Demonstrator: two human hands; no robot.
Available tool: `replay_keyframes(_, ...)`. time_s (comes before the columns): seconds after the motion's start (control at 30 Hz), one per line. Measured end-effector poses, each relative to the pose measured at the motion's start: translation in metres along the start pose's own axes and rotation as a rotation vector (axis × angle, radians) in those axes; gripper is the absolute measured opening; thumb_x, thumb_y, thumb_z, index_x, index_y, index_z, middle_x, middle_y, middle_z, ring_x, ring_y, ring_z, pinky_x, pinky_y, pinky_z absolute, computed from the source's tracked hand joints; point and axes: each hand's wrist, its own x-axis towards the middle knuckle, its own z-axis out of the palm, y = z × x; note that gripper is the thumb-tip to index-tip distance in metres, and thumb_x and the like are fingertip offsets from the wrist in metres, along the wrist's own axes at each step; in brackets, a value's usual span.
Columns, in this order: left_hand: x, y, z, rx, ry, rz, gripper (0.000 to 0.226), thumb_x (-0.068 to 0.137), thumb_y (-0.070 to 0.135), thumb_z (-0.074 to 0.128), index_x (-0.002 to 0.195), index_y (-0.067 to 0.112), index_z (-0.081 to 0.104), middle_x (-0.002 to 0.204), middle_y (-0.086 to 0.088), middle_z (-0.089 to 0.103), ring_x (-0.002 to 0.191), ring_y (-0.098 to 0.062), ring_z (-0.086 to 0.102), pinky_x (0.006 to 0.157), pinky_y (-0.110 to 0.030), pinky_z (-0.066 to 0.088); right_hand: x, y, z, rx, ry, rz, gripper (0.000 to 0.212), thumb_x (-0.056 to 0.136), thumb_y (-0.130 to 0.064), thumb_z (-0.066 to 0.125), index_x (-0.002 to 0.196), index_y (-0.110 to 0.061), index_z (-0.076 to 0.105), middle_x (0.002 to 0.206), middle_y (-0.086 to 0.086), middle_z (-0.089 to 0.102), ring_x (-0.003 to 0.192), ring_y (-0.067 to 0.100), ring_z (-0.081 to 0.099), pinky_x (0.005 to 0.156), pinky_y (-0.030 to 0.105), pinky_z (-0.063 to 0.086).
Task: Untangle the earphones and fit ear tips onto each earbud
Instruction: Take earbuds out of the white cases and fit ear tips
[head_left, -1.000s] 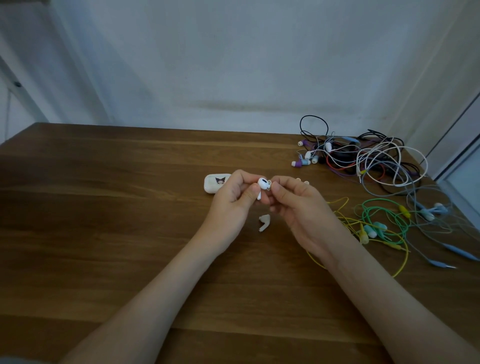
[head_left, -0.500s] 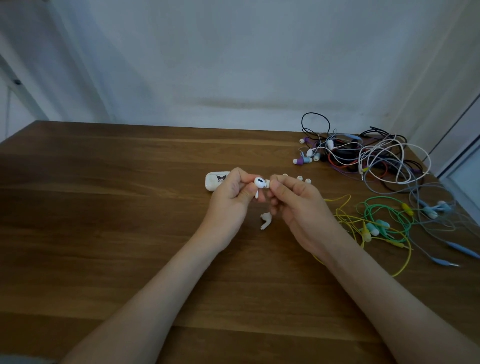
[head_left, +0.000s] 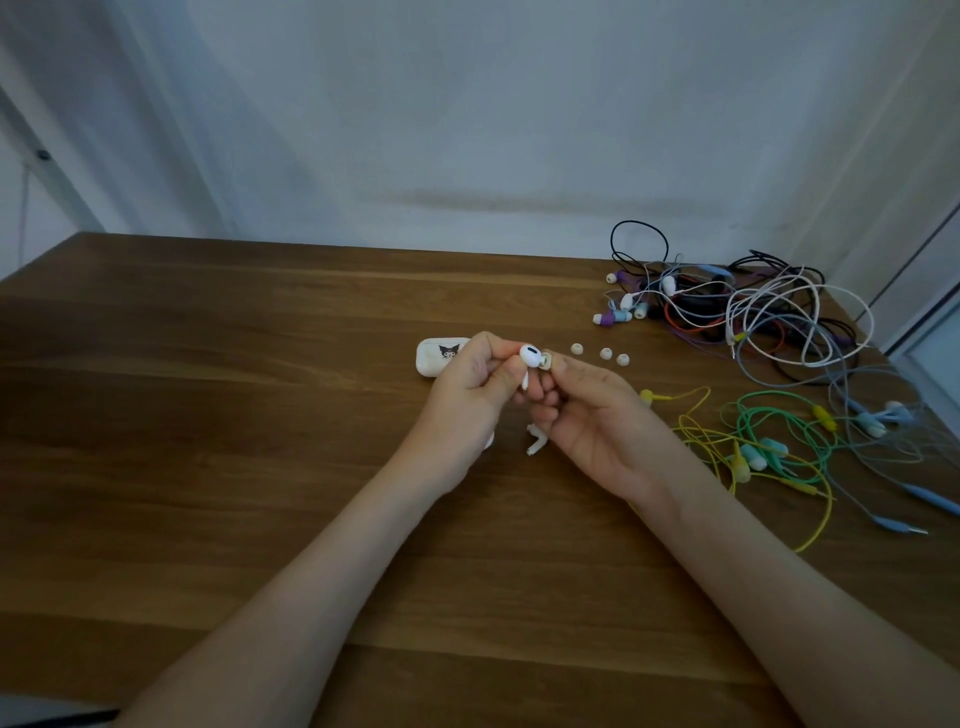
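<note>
My left hand (head_left: 470, 400) pinches a white wireless earbud (head_left: 530, 358) above the table, its stem pointing down. My right hand (head_left: 597, 421) pinches a small pale ear tip (head_left: 544, 360) against the earbud's nozzle. A second white earbud (head_left: 535, 441) lies on the wood just below my hands, partly hidden by the right hand. Three loose ear tips (head_left: 605, 354) lie in a row behind my right hand.
A white earbud case (head_left: 434, 358) with a cartoon face sits behind my left hand. A tangled pile of wired earphones (head_left: 737, 312) fills the back right. Yellow, green and blue wired earphones (head_left: 769, 447) sprawl to the right, near the table's edge.
My right hand has turned palm up, uncovering the three loose ear tips. The ear tip stays pressed at the earbud's nozzle. The view has tilted slightly.
</note>
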Motion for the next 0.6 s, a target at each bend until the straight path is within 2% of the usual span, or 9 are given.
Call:
replay_keyframes(0.17,0.0008,-0.0020,-0.0019,0.028,-0.021,-0.004,0.016,0.099,0.007,0.045,0.094,0.015,0.058,0.071,0.011,0.066,0.074,0.001,0.062,0.072,-0.014,0.046,0.0007,0.0007,-0.0016,0.022,0.011,-0.010,0.015,0.087,-0.011,0.050,0.091,-0.003,0.062,0.072,0.004,0.056,0.065,0.009,0.053,0.059,0.018,0.046)
replay_keyframes(0.3,-0.0015,-0.0001,-0.0004,0.057,-0.009,0.016,0.014,0.099,0.005,0.045,0.093,0.013,0.056,0.075,0.006,0.065,0.075,0.001,0.063,0.074,-0.014,0.047,0.0004,0.0023,-0.0014,-0.025,0.022,-0.051,0.020,0.096,-0.008,0.043,0.092,-0.002,0.061,0.072,0.003,0.056,0.064,0.007,0.052,0.060,0.017,0.046)
replay_keyframes(0.4,-0.0029,0.0011,-0.0019,0.182,0.006,0.042,0.016,0.099,0.009,0.048,0.091,0.020,0.055,0.079,0.007,0.067,0.082,0.000,0.064,0.082,-0.018,0.049,-0.0008,0.0049,-0.0003,-0.084,0.025,-0.092,0.021,0.097,-0.007,0.041,0.094,-0.003,0.061,0.073,0.002,0.057,0.067,0.007,0.052,0.062,0.017,0.046)
replay_keyframes(0.5,-0.0056,0.0011,-0.0038,0.297,0.016,0.069,0.019,0.098,0.010,0.049,0.087,0.025,0.052,0.080,0.006,0.067,0.082,0.003,0.063,0.079,-0.012,0.047,-0.0022,0.0078,-0.0001,-0.142,0.030,-0.118,0.020,0.098,-0.008,0.041,0.097,-0.003,0.061,0.074,0.002,0.059,0.069,0.008,0.053,0.064,0.018,0.046)
replay_keyframes(0.6,-0.0060,-0.0015,-0.0050,0.393,0.045,0.085,0.025,0.098,0.011,0.049,0.085,0.032,0.050,0.082,0.008,0.067,0.086,-0.002,0.063,0.080,-0.019,0.049,-0.0042,0.0097,0.0001,-0.187,0.034,-0.131,0.020,0.098,-0.008,0.042,0.100,-0.003,0.060,0.076,0.004,0.059,0.072,0.010,0.054,0.066,0.020,0.047)
